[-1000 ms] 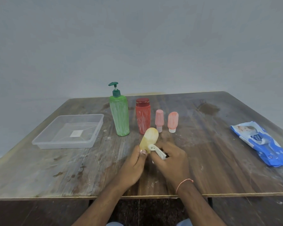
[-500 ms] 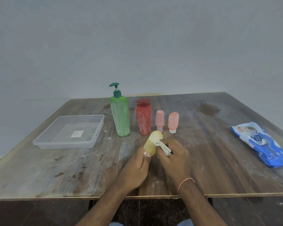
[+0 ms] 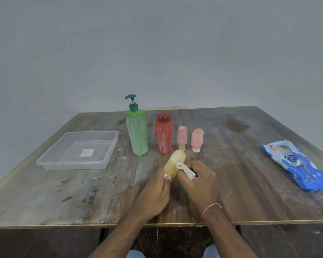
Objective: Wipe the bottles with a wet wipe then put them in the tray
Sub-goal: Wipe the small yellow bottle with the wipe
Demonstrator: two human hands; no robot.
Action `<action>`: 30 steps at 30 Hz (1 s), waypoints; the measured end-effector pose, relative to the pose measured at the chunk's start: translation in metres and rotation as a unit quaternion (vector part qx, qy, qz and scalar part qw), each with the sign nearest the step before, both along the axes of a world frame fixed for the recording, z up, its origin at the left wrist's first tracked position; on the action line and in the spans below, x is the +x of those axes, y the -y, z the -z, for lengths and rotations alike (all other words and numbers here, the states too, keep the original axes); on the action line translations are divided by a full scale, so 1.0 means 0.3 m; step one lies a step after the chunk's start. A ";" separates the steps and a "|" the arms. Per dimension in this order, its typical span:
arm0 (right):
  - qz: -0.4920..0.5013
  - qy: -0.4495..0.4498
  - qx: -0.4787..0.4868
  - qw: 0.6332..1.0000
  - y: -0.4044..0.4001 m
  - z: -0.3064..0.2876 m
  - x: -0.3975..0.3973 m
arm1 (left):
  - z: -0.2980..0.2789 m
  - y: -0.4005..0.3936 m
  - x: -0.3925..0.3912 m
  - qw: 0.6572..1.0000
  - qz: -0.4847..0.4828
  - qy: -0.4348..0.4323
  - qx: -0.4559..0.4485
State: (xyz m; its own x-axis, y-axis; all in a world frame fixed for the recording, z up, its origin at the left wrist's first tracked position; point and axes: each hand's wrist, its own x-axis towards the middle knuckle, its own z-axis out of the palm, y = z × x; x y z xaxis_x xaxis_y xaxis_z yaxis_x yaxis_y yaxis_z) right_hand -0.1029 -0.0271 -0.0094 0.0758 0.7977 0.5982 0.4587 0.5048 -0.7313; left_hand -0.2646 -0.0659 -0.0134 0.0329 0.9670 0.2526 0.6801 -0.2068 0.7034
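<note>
A rounded, translucent yellow bottle (image 3: 174,162) is gripped by the left hand (image 3: 155,194); a crumpled white wipe (image 3: 186,169) is pinched against it by the right hand (image 3: 199,183).

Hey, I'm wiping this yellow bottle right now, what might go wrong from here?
The yellow bottle is held only at its lower end by your left hand while the right hand rubs it with the wet wipe; it may slip out. The red bottle and two small pink bottles stand just behind it, so a slip or a forward push could topple them.
</note>
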 end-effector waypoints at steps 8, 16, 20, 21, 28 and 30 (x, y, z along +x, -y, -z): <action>0.043 -0.034 -0.017 0.998 -0.008 -0.001 0.010 | -0.015 0.004 -0.022 0.994 0.036 0.079 -0.067; 0.012 -0.121 -0.025 0.992 -0.010 -0.019 0.019 | -0.027 0.025 -0.031 0.986 0.052 0.114 -0.110; 0.017 -0.112 -0.016 0.993 -0.014 -0.007 0.025 | -0.022 0.024 -0.023 0.991 0.043 0.090 -0.087; 0.036 -0.124 -0.031 0.991 -0.020 -0.007 0.025 | -0.024 0.028 -0.017 0.994 0.044 0.064 -0.078; -0.001 -0.052 0.004 0.999 0.002 -0.008 0.026 | -0.010 0.022 -0.007 0.999 0.023 -0.004 -0.036; 0.054 -0.073 -0.035 0.995 -0.005 -0.011 0.023 | -0.009 0.023 -0.004 0.999 0.022 -0.029 -0.029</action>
State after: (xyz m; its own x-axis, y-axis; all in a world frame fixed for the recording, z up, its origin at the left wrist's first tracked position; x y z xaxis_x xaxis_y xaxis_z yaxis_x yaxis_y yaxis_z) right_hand -0.0961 -0.0257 -0.0060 0.2462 0.8199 0.5169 0.3935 0.4029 -0.8263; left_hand -0.2658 -0.0729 -0.0108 0.0878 0.9772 0.1934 0.7114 -0.1974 0.6745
